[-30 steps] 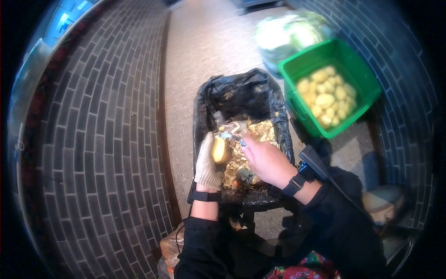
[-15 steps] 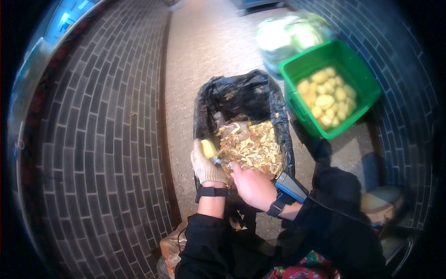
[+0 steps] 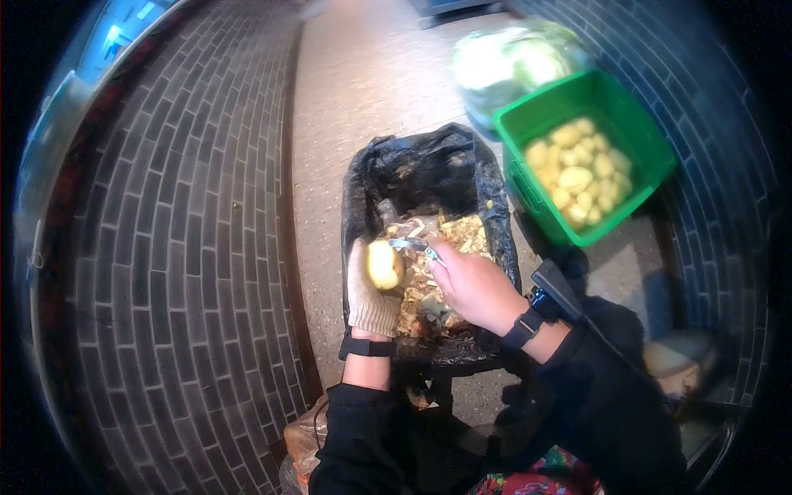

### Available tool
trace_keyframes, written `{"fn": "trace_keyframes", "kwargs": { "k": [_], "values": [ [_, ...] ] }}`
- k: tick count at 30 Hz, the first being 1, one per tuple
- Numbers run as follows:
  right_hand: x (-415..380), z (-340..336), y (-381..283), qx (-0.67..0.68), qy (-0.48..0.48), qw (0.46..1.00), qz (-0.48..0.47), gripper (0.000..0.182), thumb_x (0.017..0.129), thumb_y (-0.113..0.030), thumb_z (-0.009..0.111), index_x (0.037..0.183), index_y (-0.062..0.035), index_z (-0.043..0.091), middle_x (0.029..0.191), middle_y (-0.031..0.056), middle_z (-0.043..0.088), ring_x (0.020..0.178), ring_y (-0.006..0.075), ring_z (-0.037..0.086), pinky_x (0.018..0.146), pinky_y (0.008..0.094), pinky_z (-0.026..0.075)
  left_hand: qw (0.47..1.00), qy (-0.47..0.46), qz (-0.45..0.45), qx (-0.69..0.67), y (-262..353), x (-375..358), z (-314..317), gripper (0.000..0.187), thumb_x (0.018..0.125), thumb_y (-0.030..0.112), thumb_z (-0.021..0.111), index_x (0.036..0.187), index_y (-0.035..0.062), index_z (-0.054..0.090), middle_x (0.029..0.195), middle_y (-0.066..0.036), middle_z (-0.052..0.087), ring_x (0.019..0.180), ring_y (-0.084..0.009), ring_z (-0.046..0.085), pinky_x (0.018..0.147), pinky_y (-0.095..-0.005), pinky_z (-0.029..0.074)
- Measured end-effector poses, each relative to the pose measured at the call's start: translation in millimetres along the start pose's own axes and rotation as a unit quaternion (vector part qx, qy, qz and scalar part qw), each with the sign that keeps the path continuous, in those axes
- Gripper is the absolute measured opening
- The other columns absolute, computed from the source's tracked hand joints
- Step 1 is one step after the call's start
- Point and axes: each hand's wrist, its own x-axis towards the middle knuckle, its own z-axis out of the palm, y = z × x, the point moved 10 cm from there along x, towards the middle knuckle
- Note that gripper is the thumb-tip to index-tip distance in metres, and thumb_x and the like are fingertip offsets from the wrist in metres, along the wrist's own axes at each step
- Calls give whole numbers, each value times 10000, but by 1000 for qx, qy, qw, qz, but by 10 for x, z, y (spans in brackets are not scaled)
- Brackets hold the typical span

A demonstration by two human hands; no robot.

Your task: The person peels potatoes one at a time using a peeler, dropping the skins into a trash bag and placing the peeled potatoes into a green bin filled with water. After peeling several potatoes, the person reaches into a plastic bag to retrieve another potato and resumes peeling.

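My left hand (image 3: 370,299), in a light knitted glove, is wrapped round a pale yellow potato (image 3: 384,266). Bare and closed, my right hand (image 3: 472,285) grips a metal peeler (image 3: 410,244), whose head is at the potato's upper right side. Both hands are over a bin lined with a black bag (image 3: 495,198). Inside the bin lies a heap of peelings (image 3: 466,233), partly hidden by my hands.
A green crate (image 3: 520,186) of peeled potatoes (image 3: 575,177) stands at the right. Behind it is a clear bag of pale green produce (image 3: 520,62). Brick walls (image 3: 190,206) run along both sides. A plastic bag (image 3: 305,441) lies at lower left.
My right hand has moved up and right with the peeler, now at the potato's upper side. The potato has turned in my left hand and shows more of its surface.
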Motion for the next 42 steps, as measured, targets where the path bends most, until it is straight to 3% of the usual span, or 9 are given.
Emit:
{"fn": "trace_keyframes", "kwargs": {
  "k": [3,4,6,12,22,30,32,35,42],
  "values": [
    [-5,81,79,-2,-47,998,34,334,1004,-231,456,1260,-19,482,786,236,622,728,426,618,647,524,476,996,-30,1,87,-43,3,59,372,965,446,541,1036,88,614,914,-63,686,770,-187,662,694,-318,569],
    [-9,91,97,-2,-46,998,35,334,1004,-231,456,1260,-19,482,786,236,622,728,426,618,647,524,476,996,-16,-19,80,-68,-11,46,368,961,449,551,1028,94,622,894,-54,687,759,-178,661,667,-306,557],
    [-5,52,43,-9,0,1000,-12,218,1005,-233,443,983,-25,505,667,209,610,626,407,618,585,521,479,997,-2,-38,73,-99,-17,30,363,957,451,561,1020,100,629,874,-46,689,748,-168,659,640,-294,545],
    [3,139,29,-8,-20,1000,8,215,1010,-216,437,1002,-13,504,659,204,608,629,397,625,585,505,493,996,3,-18,89,-124,32,-18,302,936,410,616,996,115,635,846,-26,682,737,-142,654,600,-280,522],
    [-249,542,-105,-13,-105,993,58,211,997,-193,463,1010,16,497,658,229,605,645,426,618,605,513,486,986,143,68,51,5,185,-530,310,932,318,635,1053,33,637,922,-72,643,786,-187,631,686,-332,534],
    [-231,541,-118,7,-116,992,48,239,1000,-230,473,1056,2,485,688,232,607,668,422,622,595,518,481,991,97,96,-1,180,252,-467,357,931,385,624,1089,65,603,925,-70,638,792,-202,638,678,-333,535],
    [-113,358,-75,-13,-68,997,24,225,1006,-227,459,1043,-8,493,670,201,608,639,388,628,565,502,487,992,91,88,21,154,227,-410,388,920,485,603,985,104,629,868,-51,667,744,-185,646,659,-323,538],
    [2,116,-13,-30,-16,999,21,228,999,-227,472,1095,-20,484,712,214,618,672,417,624,593,515,485,992,2,61,107,51,101,-52,350,939,455,589,985,110,624,877,-41,673,741,-173,649,643,-322,531],
    [-109,331,5,-60,-41,996,46,217,991,-199,470,1070,3,480,656,215,608,642,406,628,587,509,492,980,46,132,139,26,86,-180,296,962,346,609,1041,61,611,877,-55,653,749,-156,638,625,-277,522]
  ]
}}
